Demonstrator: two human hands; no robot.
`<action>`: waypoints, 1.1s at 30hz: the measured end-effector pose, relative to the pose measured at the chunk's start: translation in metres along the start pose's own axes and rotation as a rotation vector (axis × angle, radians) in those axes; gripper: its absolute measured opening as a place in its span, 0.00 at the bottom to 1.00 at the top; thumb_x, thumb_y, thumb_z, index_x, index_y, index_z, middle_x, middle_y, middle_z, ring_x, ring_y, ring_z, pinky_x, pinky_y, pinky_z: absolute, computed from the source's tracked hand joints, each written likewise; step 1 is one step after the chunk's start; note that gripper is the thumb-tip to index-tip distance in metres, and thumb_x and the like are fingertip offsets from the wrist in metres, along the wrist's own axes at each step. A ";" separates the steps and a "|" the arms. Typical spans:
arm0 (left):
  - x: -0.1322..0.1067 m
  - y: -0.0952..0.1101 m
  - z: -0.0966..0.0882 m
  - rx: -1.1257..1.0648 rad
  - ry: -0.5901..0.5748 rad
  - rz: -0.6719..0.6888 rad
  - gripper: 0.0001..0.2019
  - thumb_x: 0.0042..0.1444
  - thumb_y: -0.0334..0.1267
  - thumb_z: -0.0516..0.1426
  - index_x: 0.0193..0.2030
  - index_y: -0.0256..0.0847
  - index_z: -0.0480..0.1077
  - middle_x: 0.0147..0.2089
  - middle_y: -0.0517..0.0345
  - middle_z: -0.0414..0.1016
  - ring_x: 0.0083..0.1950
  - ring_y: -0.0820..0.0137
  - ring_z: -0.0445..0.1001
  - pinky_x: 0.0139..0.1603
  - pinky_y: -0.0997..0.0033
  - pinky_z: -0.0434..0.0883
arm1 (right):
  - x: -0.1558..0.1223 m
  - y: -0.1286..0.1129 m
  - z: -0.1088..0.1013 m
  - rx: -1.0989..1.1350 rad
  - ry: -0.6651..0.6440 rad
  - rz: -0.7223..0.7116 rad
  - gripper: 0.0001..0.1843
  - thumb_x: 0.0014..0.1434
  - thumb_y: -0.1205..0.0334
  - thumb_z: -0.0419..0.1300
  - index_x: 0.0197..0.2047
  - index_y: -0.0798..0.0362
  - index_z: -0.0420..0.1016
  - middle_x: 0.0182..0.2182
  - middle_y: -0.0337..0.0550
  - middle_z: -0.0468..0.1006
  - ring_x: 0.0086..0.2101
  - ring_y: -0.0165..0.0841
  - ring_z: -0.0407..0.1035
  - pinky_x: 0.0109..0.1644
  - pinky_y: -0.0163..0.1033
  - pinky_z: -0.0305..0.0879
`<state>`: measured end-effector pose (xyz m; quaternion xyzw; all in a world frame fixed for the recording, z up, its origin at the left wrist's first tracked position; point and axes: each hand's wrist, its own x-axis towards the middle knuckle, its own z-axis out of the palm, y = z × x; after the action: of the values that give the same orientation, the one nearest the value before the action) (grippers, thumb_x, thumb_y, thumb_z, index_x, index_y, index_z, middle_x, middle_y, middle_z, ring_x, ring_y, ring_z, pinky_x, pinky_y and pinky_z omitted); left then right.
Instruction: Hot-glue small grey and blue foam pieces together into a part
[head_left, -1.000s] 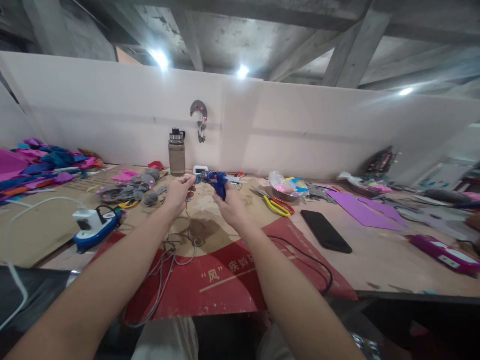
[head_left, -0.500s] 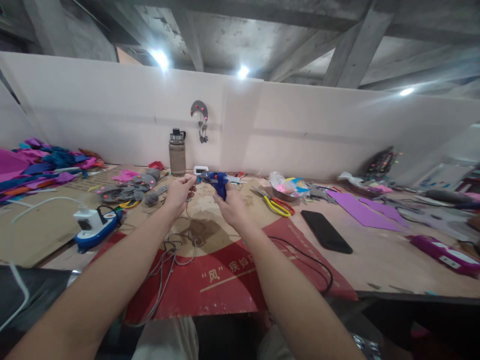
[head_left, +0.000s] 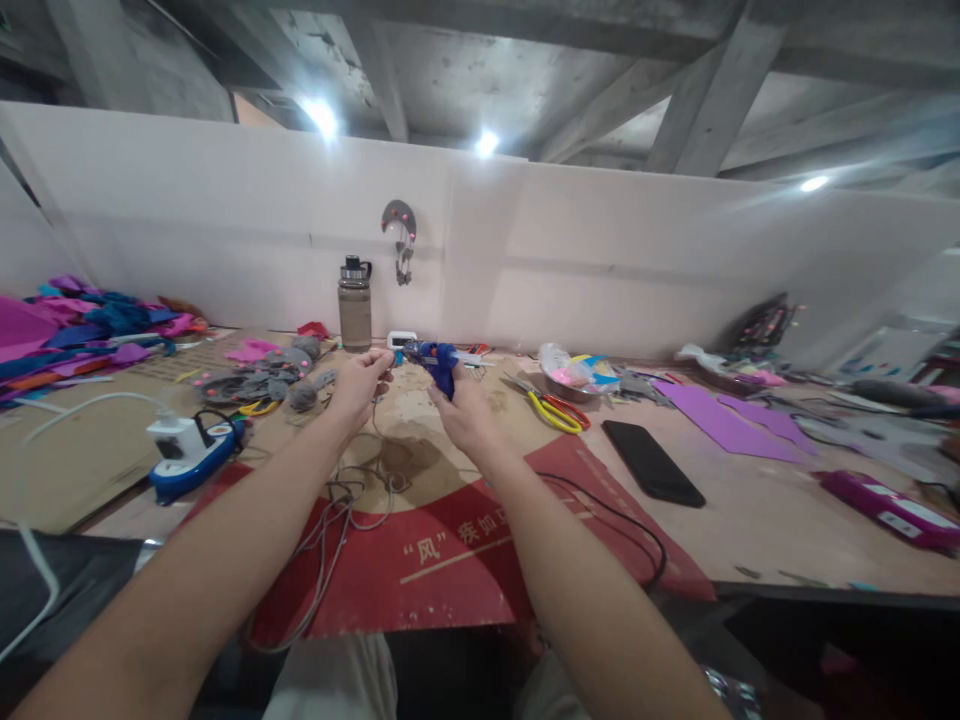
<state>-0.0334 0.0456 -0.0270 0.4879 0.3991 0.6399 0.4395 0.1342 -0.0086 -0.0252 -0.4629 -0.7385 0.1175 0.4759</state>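
My right hand [head_left: 466,405] is wrapped round the handle of a blue glue gun [head_left: 442,368], whose nozzle points left and whose pale glue stick sticks out at the back. Just left of the nozzle, my left hand [head_left: 363,385] is closed in a pinch. From its fingers a thin grey cord [head_left: 376,420] hangs down toward a loose tangle [head_left: 345,497] on the mat. A small blue bit [head_left: 398,356] shows between the fingertips and the nozzle; I cannot tell what it belongs to.
A bottle [head_left: 355,305] stands behind my left hand. Grey felt pieces [head_left: 251,385] and a blue power strip [head_left: 191,465] lie left. Right are yellow-handled scissors [head_left: 553,412], red-handled pliers or scissors [head_left: 568,412], a bowl [head_left: 574,388] and a black phone [head_left: 651,462].
Almost nothing differs. Both hands hold the same place, with the glue gun's nozzle still close to the left fingertips; the blue bit there shows slightly more.
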 end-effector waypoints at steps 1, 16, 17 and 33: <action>0.000 0.000 0.000 0.001 0.000 0.001 0.14 0.38 0.44 0.64 0.28 0.36 0.70 0.25 0.60 0.67 0.21 0.80 0.61 0.16 0.81 0.54 | 0.000 0.000 0.000 0.003 0.000 -0.001 0.18 0.55 0.60 0.51 0.49 0.54 0.63 0.36 0.49 0.73 0.35 0.37 0.67 0.42 0.43 0.62; -0.003 0.002 0.002 0.031 0.011 0.008 0.14 0.38 0.45 0.63 0.25 0.35 0.69 0.24 0.59 0.67 0.21 0.79 0.62 0.17 0.81 0.56 | 0.000 -0.001 0.000 0.045 -0.003 -0.001 0.17 0.55 0.61 0.51 0.48 0.54 0.63 0.35 0.47 0.72 0.35 0.36 0.66 0.44 0.43 0.62; -0.003 0.002 0.002 0.027 0.012 0.005 0.14 0.37 0.45 0.64 0.25 0.35 0.69 0.24 0.59 0.67 0.21 0.80 0.62 0.17 0.81 0.55 | 0.000 -0.001 0.000 0.040 -0.005 0.001 0.17 0.55 0.61 0.51 0.48 0.54 0.63 0.35 0.47 0.72 0.35 0.37 0.66 0.44 0.43 0.62; 0.000 0.002 0.001 0.022 0.026 0.002 0.12 0.39 0.42 0.63 0.28 0.36 0.71 0.23 0.60 0.67 0.20 0.80 0.61 0.16 0.81 0.54 | 0.001 0.002 0.001 0.055 -0.016 -0.012 0.18 0.55 0.61 0.51 0.50 0.54 0.62 0.37 0.47 0.72 0.34 0.35 0.66 0.43 0.42 0.62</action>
<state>-0.0327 0.0454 -0.0253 0.4848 0.4111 0.6422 0.4284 0.1343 -0.0070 -0.0263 -0.4443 -0.7415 0.1389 0.4832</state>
